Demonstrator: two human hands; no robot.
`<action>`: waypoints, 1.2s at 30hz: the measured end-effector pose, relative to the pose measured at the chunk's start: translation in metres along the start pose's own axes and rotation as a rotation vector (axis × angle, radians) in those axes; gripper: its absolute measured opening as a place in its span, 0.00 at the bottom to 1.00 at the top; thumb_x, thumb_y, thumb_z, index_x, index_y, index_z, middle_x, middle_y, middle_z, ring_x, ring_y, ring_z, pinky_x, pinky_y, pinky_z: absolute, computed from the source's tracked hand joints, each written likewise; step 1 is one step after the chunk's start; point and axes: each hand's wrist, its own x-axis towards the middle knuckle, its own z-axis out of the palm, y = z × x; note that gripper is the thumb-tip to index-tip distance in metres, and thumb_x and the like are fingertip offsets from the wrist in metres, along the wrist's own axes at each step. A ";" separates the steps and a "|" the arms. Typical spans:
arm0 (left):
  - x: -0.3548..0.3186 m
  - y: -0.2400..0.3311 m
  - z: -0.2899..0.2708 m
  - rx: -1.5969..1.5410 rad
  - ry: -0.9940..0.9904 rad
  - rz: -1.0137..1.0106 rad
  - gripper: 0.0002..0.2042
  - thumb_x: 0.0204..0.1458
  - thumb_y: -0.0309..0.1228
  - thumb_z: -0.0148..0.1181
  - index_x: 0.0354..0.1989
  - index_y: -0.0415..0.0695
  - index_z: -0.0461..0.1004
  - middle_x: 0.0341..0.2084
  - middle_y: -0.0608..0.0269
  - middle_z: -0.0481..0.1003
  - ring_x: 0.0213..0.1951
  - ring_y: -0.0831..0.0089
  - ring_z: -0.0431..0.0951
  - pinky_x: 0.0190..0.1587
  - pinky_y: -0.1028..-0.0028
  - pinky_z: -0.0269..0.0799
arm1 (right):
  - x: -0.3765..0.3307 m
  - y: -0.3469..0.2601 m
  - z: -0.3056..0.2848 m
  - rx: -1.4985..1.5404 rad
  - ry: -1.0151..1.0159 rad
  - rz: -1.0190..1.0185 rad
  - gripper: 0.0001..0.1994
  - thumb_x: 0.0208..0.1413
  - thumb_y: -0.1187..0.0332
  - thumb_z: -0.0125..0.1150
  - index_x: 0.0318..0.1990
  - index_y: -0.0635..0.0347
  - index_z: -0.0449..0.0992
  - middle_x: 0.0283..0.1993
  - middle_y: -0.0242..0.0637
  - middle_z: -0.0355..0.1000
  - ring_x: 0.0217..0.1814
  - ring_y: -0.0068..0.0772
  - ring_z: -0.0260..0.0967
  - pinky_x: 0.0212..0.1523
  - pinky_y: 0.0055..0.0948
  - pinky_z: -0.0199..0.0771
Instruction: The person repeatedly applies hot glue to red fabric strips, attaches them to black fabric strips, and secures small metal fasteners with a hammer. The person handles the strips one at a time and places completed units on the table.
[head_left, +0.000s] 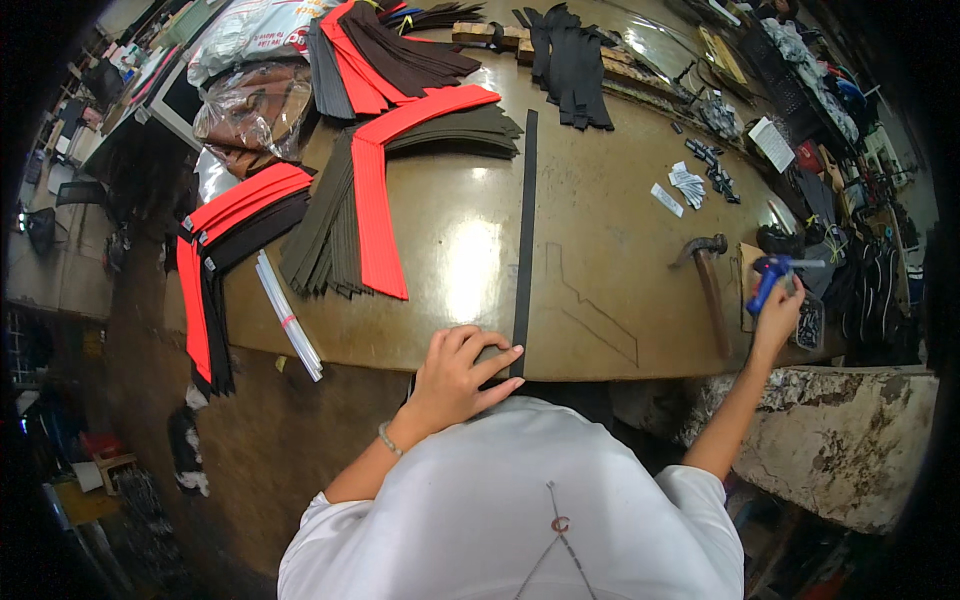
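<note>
A long black strip [525, 240] lies straight across the table, running away from its near edge. At its near end my left hand [455, 375] has thumb and fingertips closed on the strip. Out to the right, my right hand [780, 315] grips a blue glue gun [770, 280], with a pale stick projecting from it to the right. Just left of that hand rests a hammer [709, 290] with a wooden handle. Drawn lines [590, 300] mark the tabletop right of the strip.
Fanned stacks of red and dark strips [375, 215] cover the table's left side, near a bundle of white sticks [288, 315]. Black pieces [570, 70] hang over a wooden bar at the back. White labels [687, 185] lie at right, and a clear box [808, 325] sits by my right hand.
</note>
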 end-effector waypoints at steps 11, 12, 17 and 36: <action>0.001 0.000 0.000 0.030 -0.026 0.001 0.18 0.42 0.40 0.72 0.43 0.54 0.81 0.42 0.74 0.74 0.47 0.66 0.70 0.49 0.65 0.64 | -0.072 -0.114 0.019 0.056 -0.231 -0.093 0.34 0.61 0.47 0.57 0.61 0.70 0.65 0.58 0.61 0.65 0.60 0.61 0.63 0.60 0.45 0.64; 0.001 0.000 0.000 0.031 -0.019 0.003 0.18 0.41 0.40 0.72 0.43 0.55 0.81 0.41 0.73 0.74 0.46 0.66 0.70 0.48 0.65 0.64 | -0.071 -0.123 0.019 0.087 -0.222 -0.085 0.36 0.59 0.46 0.59 0.63 0.70 0.63 0.60 0.61 0.63 0.61 0.61 0.62 0.61 0.45 0.63; 0.002 0.002 0.001 0.033 -0.008 -0.008 0.18 0.39 0.39 0.73 0.42 0.55 0.82 0.41 0.73 0.75 0.45 0.66 0.70 0.47 0.65 0.64 | -0.083 -0.137 0.006 0.087 -0.228 -0.248 0.42 0.53 0.52 0.68 0.67 0.69 0.57 0.61 0.61 0.61 0.62 0.59 0.60 0.62 0.44 0.61; 0.001 -0.003 0.000 -0.020 -0.015 0.002 0.17 0.45 0.41 0.70 0.44 0.54 0.80 0.41 0.75 0.74 0.45 0.69 0.71 0.46 0.68 0.66 | -0.033 -0.069 -0.035 -0.165 -0.073 -0.050 0.26 0.63 0.51 0.56 0.56 0.66 0.67 0.43 0.54 0.76 0.42 0.51 0.76 0.45 0.43 0.74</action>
